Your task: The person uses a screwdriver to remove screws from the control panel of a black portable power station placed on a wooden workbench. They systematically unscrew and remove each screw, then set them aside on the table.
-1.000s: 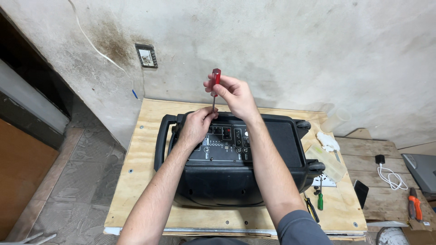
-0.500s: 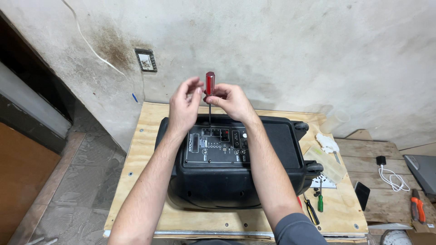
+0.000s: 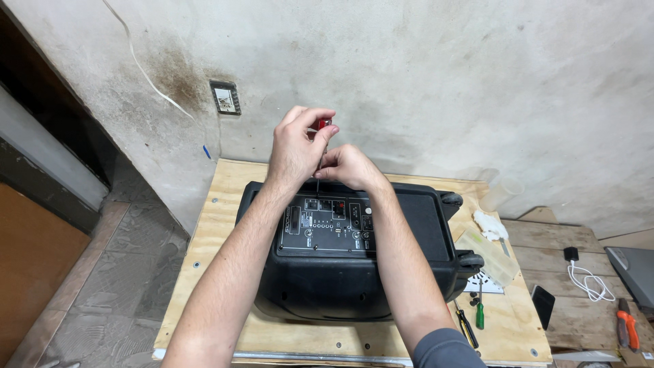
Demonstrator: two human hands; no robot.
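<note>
A black portable speaker [image 3: 409, 225] lies on its back on a plywood table [image 3: 218, 225], its control panel [image 3: 327, 225] facing up. A red-handled screwdriver [image 3: 323, 124] stands upright over the panel's far edge. My left hand [image 3: 294, 146] is wrapped around the top of the red handle. Just below and to the right, my right hand [image 3: 349, 167] pinches the lower handle or shaft. The tip is hidden behind my hands.
On the table's right side lie a green-handled screwdriver [image 3: 479, 315], a black-and-yellow tool [image 3: 466, 328], a clear plastic bag [image 3: 489, 253] and a white rag [image 3: 490, 225]. A dark phone [image 3: 543, 307], white cable [image 3: 587, 281] and orange pliers [image 3: 627, 328] sit further right. Wall socket [image 3: 225, 97] behind.
My left hand left the speaker's panel and rose to grip the top of the screwdriver handle. My right hand slid lower on the tool. The camera view shifted slightly.
</note>
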